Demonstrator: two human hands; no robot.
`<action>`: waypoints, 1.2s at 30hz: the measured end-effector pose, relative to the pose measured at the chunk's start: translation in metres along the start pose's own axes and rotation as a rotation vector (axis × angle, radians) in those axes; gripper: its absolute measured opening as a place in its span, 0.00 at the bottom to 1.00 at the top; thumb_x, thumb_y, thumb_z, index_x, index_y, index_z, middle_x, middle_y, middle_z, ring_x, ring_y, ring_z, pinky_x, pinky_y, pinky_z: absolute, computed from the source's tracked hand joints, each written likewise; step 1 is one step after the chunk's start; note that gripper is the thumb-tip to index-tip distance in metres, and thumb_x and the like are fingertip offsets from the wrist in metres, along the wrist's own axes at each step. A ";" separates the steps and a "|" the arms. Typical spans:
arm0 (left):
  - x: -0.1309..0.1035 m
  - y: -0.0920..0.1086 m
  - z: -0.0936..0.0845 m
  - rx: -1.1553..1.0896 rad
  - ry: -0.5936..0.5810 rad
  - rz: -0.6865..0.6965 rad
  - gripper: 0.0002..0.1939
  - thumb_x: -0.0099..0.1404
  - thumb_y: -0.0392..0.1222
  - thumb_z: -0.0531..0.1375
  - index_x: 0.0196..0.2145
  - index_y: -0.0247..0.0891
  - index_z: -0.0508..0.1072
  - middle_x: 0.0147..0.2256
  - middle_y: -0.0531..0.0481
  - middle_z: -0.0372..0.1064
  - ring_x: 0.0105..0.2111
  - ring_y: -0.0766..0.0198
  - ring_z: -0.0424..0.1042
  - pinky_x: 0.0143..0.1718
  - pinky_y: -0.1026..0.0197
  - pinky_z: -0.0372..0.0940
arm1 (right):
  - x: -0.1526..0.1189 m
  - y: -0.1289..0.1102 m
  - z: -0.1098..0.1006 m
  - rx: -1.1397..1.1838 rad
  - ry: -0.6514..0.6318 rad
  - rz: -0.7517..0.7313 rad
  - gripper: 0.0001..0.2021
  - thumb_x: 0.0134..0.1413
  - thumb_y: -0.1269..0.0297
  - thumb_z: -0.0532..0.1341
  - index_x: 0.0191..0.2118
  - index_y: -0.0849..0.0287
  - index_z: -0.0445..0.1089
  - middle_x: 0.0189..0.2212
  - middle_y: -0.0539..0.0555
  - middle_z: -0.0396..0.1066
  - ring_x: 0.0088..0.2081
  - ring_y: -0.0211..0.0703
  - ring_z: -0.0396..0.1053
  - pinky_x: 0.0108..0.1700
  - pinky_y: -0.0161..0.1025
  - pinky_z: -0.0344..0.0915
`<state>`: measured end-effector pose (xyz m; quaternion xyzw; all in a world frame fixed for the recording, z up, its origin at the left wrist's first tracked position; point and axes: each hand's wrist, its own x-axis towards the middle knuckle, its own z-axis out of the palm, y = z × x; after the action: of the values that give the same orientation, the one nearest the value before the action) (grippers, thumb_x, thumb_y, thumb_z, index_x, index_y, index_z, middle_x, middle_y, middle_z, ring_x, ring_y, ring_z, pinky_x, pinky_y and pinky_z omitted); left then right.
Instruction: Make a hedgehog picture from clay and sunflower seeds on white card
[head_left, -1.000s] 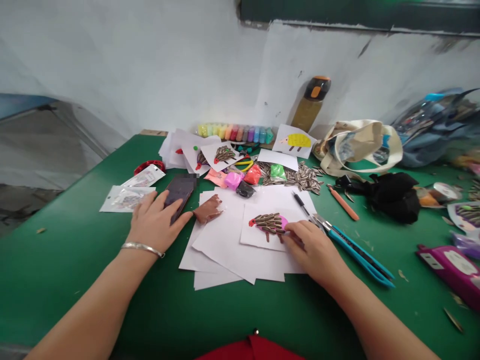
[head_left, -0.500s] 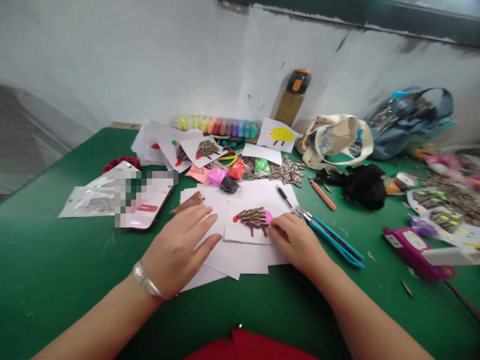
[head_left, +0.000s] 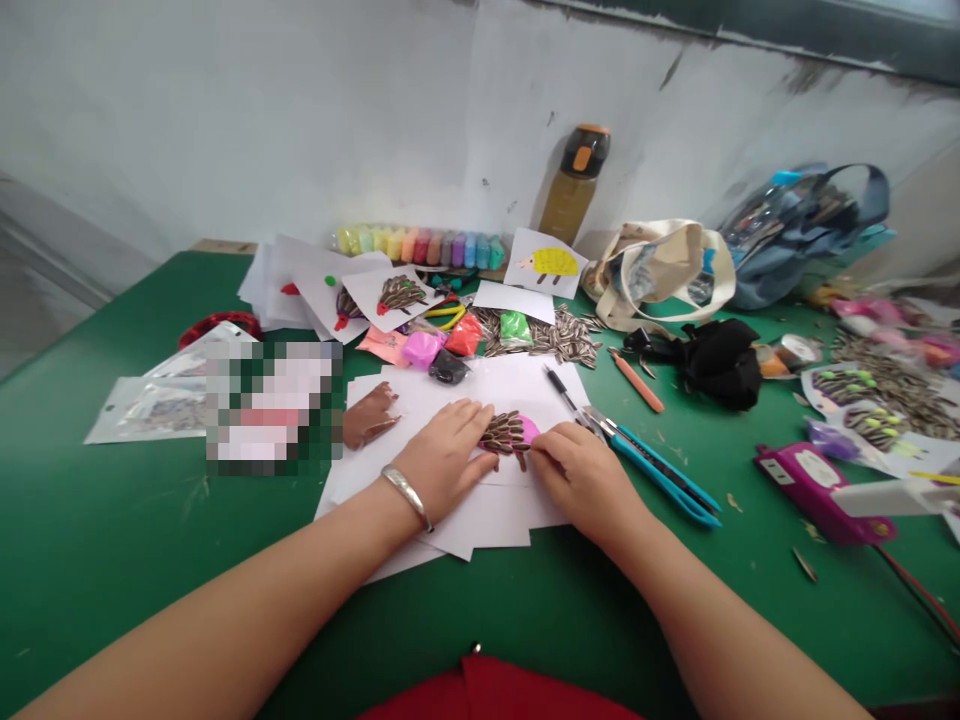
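A small white card [head_left: 517, 475] bears a hedgehog picture with brown legs. Striped sunflower seeds [head_left: 502, 432] cover most of its body, and pink clay [head_left: 530, 430] shows at the right end. My left hand [head_left: 448, 455] lies over the card's left side, fingers stretched out, hiding the hedgehog's red head. At the body's right edge my right hand [head_left: 581, 468] is closed in a pinch, a seed seemingly at its fingertips. White sheets [head_left: 480, 525] lie under the card. A brown clay pack [head_left: 371, 415] sits left of my left hand.
Right of my right hand lie blue tweezers [head_left: 664, 475], a utility knife [head_left: 600, 420] and a black pen [head_left: 562, 388]. Behind are clay packets [head_left: 465, 335] and a seed pile [head_left: 574, 335]. A purple glue gun [head_left: 821, 495] lies right; a blurred phone [head_left: 274, 405] lies left.
My left hand has moved right onto the card, now covering the hedgehog's head. My right hand stays at the body's right edge. The view has shifted slightly.
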<state>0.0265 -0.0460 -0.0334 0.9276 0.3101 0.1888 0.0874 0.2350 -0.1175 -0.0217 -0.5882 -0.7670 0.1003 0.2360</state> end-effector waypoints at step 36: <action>0.002 0.000 0.001 0.089 -0.005 0.054 0.22 0.70 0.45 0.51 0.57 0.29 0.64 0.55 0.35 0.68 0.58 0.49 0.64 0.60 0.44 0.60 | 0.005 -0.001 0.002 -0.028 0.067 0.067 0.12 0.63 0.68 0.53 0.33 0.60 0.72 0.29 0.55 0.67 0.34 0.44 0.65 0.39 0.39 0.61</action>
<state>0.0280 -0.0451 -0.0334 0.9391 0.2928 0.1749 0.0419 0.2324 -0.1124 -0.0221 -0.6198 -0.7399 0.0776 0.2498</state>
